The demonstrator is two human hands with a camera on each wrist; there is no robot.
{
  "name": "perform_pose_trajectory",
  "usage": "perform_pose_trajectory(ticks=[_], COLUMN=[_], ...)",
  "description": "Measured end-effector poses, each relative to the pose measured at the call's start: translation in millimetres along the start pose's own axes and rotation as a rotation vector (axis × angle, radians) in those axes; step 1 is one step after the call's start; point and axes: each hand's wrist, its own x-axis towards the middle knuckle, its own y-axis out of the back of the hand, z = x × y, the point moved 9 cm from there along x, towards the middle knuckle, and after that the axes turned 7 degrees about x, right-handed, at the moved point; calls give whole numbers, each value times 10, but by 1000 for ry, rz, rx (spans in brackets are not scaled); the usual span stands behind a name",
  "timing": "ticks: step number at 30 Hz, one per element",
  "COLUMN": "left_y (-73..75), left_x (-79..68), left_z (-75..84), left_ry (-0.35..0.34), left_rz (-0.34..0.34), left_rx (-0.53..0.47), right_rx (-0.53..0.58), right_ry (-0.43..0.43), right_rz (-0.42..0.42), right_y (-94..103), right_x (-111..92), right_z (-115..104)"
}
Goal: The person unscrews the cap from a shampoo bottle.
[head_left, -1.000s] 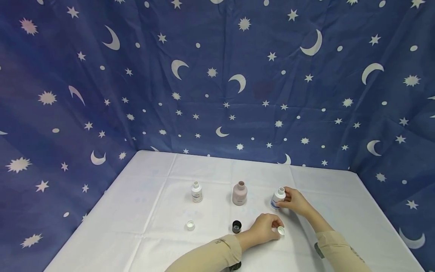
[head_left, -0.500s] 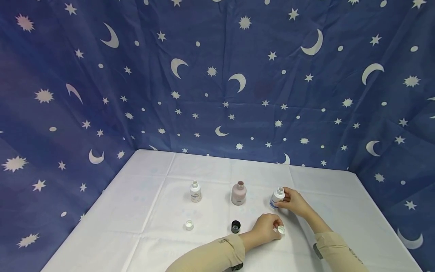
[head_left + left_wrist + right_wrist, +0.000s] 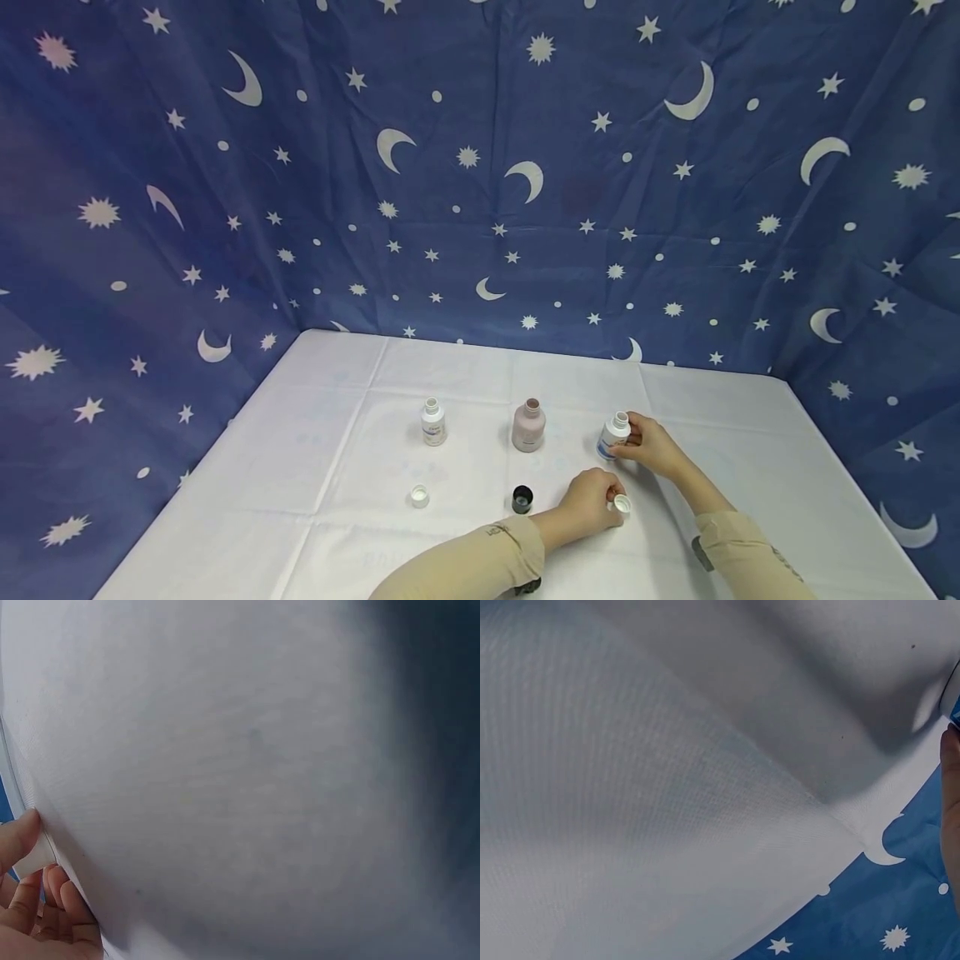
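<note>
My left hand (image 3: 591, 502) pinches a white bottle cap (image 3: 622, 504) at the table's front right, its hollow side facing up. In the left wrist view the cap (image 3: 36, 859) sits between thumb and fingers. Behind it, my right hand (image 3: 651, 446) grips an uncapped white bottle (image 3: 613, 435) with a blue band on its label, thumb on the near side and fingers behind. The bottle is upright, its mouth bare. Only a sliver of that bottle and part of the hand (image 3: 950, 802) show at the right wrist view's edge.
An open pink bottle (image 3: 528, 426) stands mid-table, with a black cap (image 3: 522, 499) in front of it. Further left is another open white bottle (image 3: 433, 422), a white cap (image 3: 419, 497) before it. A white cloth covers the table (image 3: 247, 500); a blue star-patterned curtain (image 3: 465, 192) surrounds it.
The left hand has shifted very slightly right with the cap, which is tilted a little differently. The right hand and its bottle have stayed in place.
</note>
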Motion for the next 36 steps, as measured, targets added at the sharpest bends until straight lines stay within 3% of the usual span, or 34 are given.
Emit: perform_pose_trajectory(ticks=[8,15,20,24,26,29,33,36], left_y=[41,20,18,109,213,480,980,1345], left_x=[-18,-118,-221,-320,-409,-609,-907,-1090], left_z=[-29,-69,-64,11,56,92,60,-24], left_ry=[38,97,96,62,40,-1,-60,-107], left_rz=[0,-86,-149,-167,-143,-75,38,137], left_rx=[-41,-46,-49,-12,-22,-98,-161,-131], right_rx=[-25,-31,-33,-68,-72,-80,-81,-90], right_ry=[0,-13,-38,-65,-75,-49,-3,11], right_rz=[12,-32,-34,-4,16,17,84,186], right_y=[-13,-107,-77,37,94,133,229,353], right_x=[-1,-43,-64,-130,-179,-240,-318,-413], right_z=[22,69,87,81,78,48,-3,-26])
